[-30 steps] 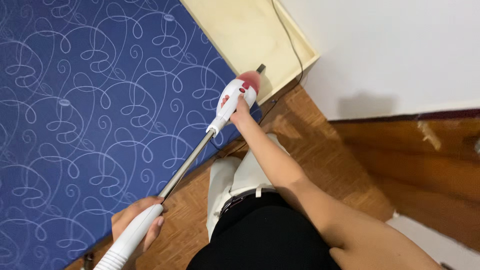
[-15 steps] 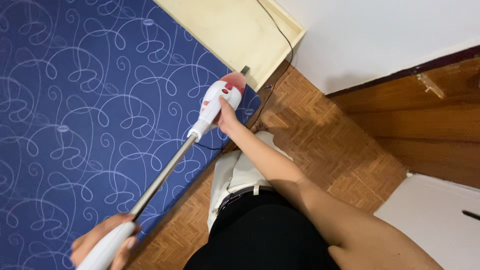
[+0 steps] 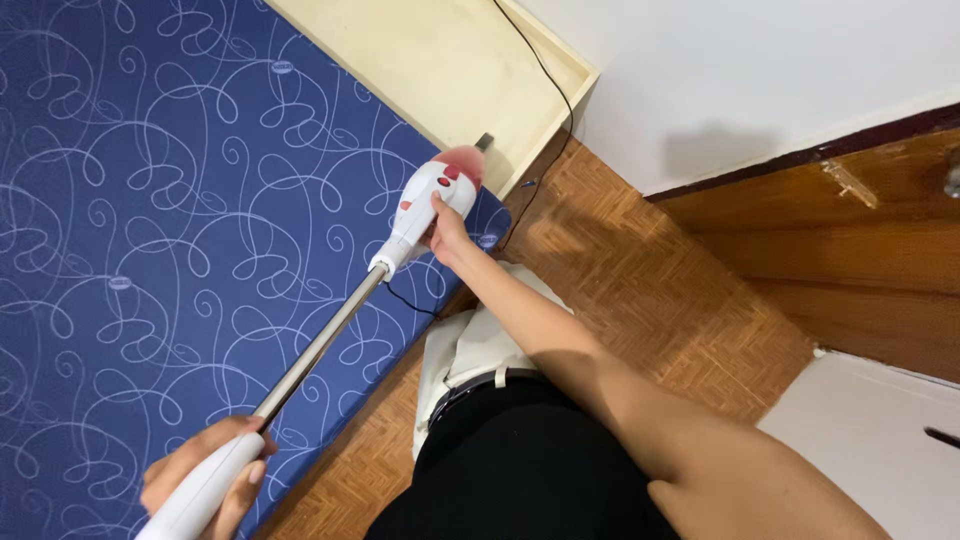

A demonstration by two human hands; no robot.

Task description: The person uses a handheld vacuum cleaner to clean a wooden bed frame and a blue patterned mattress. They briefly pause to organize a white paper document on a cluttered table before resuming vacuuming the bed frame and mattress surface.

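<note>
A: What is hidden or cut off?

B: The mattress (image 3: 150,200) is cut by the left and top edges. The wooden frame (image 3: 440,60) beside it is only partly seen. The lower end of the vacuum (image 3: 320,340) is lost past the bottom edge, and its far tip is covered by the pink end.

A: How is the vacuum seen?

B: One is counted: a white body with red buttons, a steel tube, a white grip. It is held slanted over the mattress corner, above the parquet floor (image 3: 620,270).

A: And the hands?

B: Two are counted. The right hand (image 3: 447,232) is closed around the white body; the left hand (image 3: 200,480) is wrapped round the grip. One black cord (image 3: 540,65) is seen crossing the frame.
</note>
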